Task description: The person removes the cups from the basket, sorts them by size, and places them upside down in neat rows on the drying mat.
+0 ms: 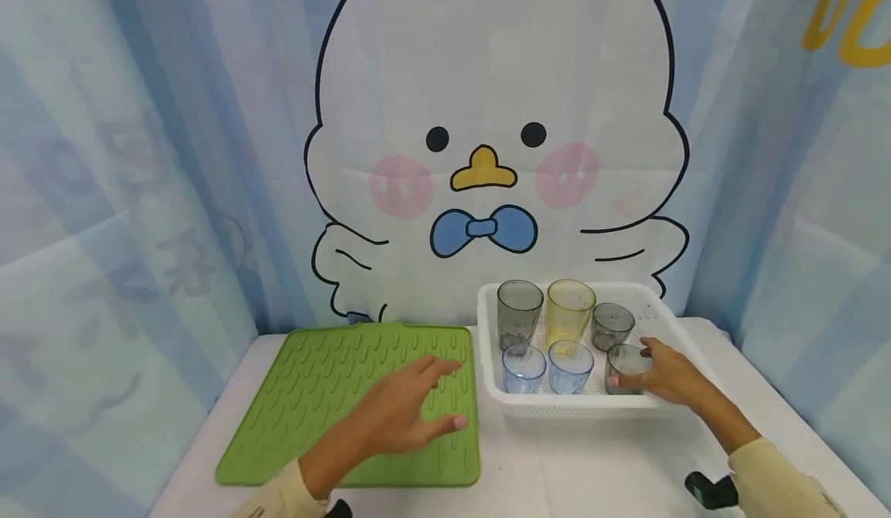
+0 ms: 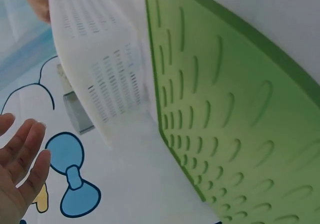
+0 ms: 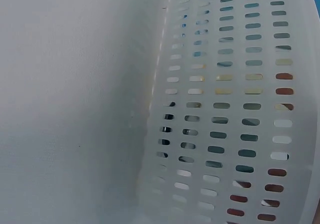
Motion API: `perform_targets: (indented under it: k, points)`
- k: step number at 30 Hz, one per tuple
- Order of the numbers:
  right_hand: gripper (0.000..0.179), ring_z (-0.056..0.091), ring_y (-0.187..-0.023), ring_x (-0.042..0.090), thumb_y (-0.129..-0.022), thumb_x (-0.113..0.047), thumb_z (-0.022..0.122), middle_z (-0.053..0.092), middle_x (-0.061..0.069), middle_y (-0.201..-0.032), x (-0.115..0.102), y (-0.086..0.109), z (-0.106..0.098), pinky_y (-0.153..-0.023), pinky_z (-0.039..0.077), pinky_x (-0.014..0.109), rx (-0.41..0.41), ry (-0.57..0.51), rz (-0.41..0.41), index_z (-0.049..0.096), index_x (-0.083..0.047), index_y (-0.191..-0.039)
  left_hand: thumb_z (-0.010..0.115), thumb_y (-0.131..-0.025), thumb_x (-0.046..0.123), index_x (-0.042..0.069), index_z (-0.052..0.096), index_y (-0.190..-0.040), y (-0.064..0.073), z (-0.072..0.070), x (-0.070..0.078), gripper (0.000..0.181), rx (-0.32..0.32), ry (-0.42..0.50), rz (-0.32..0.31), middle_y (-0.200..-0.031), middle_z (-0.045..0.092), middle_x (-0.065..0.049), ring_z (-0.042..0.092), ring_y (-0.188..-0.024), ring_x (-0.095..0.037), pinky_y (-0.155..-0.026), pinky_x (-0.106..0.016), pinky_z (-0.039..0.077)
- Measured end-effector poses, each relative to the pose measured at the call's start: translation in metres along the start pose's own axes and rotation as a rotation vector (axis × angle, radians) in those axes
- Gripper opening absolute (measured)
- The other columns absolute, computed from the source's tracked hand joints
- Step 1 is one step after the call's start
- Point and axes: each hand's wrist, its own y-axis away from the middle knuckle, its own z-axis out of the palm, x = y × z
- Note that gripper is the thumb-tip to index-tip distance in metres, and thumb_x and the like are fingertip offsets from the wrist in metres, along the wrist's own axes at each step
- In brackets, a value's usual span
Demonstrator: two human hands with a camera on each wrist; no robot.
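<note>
My right hand (image 1: 668,375) reaches over the right part of a white perforated basket (image 1: 557,402), its thumb and fingers around a small grey glass (image 1: 623,363) at the front right. Beside that glass stand two small blue glasses (image 1: 524,371). Behind are a tall grey glass (image 1: 518,313), a tall yellow glass (image 1: 569,313) and another small grey glass (image 1: 612,326). Above a green ridged mat (image 1: 306,394), my left hand (image 1: 393,410) is held with fingers extended and nothing in it. In the right wrist view the basket wall (image 3: 235,103) hides the right hand.
Mat and basket stand side by side on a white-covered table (image 1: 529,464), the basket to the right. Behind and on both sides hangs a blue-and-white curtain (image 1: 487,54) with a cartoon bird.
</note>
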Motion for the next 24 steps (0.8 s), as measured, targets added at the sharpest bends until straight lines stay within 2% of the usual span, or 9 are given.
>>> perform_targets:
  k: [7, 13, 21, 24]
  points:
    - [0.106, 0.046, -0.111, 0.054, -0.068, -0.044, 0.083, 0.045, 0.040, -0.125, 0.003, -0.004, -0.002, -0.088, 0.041, 0.062, -0.021, 0.014, 0.002, 0.030, 0.020, -0.132, 0.045, -0.085, 0.071, 0.023, 0.045, -0.137, -0.021, 0.004, 0.005, 0.071, -0.014, 0.082, -0.024, -0.123, 0.054, 0.007, 0.057, -0.095, -0.008, -0.070, -0.028, 0.048]
    - [0.097, 0.049, -0.108, 0.052, -0.068, -0.039, 0.084, 0.048, 0.038, -0.122, 0.006, -0.007, -0.003, -0.087, 0.043, 0.060, -0.048, -0.011, 0.030, 0.036, 0.020, -0.129, 0.043, -0.085, 0.072, 0.024, 0.044, -0.137, -0.039, 0.009, 0.010, 0.071, -0.018, 0.120, -0.034, -0.127, 0.053, 0.007, 0.058, -0.098, -0.008, -0.071, -0.029, 0.049]
    - [0.092, 0.052, -0.105, 0.049, -0.069, -0.039, 0.083, 0.051, 0.036, -0.119, 0.006, -0.007, -0.002, -0.086, 0.045, 0.056, -0.038, -0.029, -0.014, 0.040, 0.018, -0.127, 0.042, -0.086, 0.071, 0.023, 0.045, -0.137, -0.061, 0.015, 0.015, 0.070, -0.055, 0.148, -0.041, -0.121, 0.058, 0.005, 0.058, -0.098, -0.009, -0.073, -0.029, 0.048]
    - [0.090, 0.052, -0.106, 0.048, -0.070, -0.038, 0.082, 0.051, 0.035, -0.119, 0.004, -0.006, -0.002, -0.087, 0.045, 0.056, -0.035, -0.036, -0.034, 0.039, 0.018, -0.127, 0.044, -0.087, 0.069, 0.022, 0.047, -0.136, -0.068, 0.019, 0.016, 0.068, -0.059, 0.156, -0.021, -0.119, 0.058, 0.005, 0.058, -0.097, -0.009, -0.073, -0.028, 0.048]
